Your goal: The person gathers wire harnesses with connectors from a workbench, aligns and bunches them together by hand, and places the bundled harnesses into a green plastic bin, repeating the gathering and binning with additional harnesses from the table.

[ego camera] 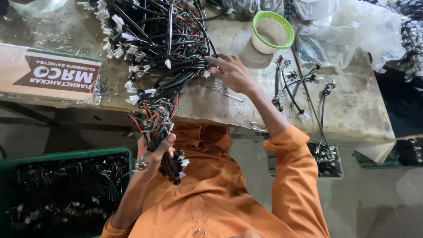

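Orange cloth sleeves [291, 176] fill the bottom of the view, and from them both bare hands reach out. Left hand [154, 152] has its fingers curled tight around a gathered bundle of black, red and green wires with white plug ends [169, 165], thumb pressed over the top. Right hand [231, 72] lies on the worn tabletop [352, 110], fingers spread, fingertips touching the edge of a large tangled heap of the same black wire harnesses [154, 39]. Beyond those fingers stands a green-rimmed woven basket [272, 31]; several loose black cables [295, 86] lie just beside the wrist.
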`<state>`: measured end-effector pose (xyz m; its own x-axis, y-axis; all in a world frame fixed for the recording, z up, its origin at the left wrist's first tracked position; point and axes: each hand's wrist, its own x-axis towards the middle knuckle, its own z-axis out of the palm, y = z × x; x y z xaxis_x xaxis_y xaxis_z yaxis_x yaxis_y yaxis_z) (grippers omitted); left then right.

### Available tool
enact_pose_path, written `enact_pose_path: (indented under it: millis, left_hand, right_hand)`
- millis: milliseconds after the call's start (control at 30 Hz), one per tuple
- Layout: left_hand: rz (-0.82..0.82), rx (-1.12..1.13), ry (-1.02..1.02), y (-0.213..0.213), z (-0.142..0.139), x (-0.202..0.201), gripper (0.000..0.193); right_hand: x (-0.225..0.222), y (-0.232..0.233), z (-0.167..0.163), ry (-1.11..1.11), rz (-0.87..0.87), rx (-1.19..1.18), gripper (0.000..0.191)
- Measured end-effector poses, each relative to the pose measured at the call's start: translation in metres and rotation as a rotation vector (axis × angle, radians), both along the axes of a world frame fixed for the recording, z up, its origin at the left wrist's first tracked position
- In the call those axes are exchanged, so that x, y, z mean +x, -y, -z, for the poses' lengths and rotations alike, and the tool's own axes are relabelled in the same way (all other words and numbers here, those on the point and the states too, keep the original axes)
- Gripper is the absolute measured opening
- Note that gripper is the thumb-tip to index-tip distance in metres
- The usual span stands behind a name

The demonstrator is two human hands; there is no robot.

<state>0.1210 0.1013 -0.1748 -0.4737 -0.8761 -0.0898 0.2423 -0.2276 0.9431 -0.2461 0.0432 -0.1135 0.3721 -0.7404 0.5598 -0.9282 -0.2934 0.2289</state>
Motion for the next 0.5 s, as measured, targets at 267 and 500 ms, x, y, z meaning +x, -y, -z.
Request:
enact_pose_path:
  millis: [267,500]
  left_hand:
    - [-0.132,0.022,-0.106,-0.011,0.012,0.02,0.017]
    - [-0.207,0.104,-0.197,-0.008,0.017,0.018,0.014]
  right_hand:
    - [-0.036,0.038,-0.026,0.893,-0.047,0.365,0.008]
    - [-0.014,0.043,-0.01,0.257,0.137,0.124,0.033]
